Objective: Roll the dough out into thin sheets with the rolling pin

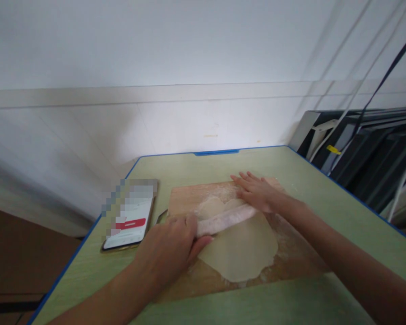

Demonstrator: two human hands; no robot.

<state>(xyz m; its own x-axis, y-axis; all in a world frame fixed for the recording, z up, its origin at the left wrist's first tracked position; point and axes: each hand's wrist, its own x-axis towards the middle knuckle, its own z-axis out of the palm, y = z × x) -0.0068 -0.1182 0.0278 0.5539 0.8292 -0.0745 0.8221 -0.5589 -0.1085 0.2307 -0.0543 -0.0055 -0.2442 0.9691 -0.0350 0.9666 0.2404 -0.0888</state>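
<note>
A floury rolling pin (225,221) lies at a slant across a flat, thin sheet of dough (242,253). My left hand (176,239) is closed around the pin's left end, with the thumb along its near side. Over the right end lies my right hand (257,192), palm down, its fingers stretched out and spread past the pin. The dough rests on a wooden board (186,194) dusted with flour, and its edge is uneven. Both palms cover the ends of the pin.
A phone (131,216) with a lit screen lies left of the board, partly blurred out. The green table (257,162) has a blue edge and stands against a white wall. Dark flat panels (368,149) and hanging cables (382,90) are beyond its right side.
</note>
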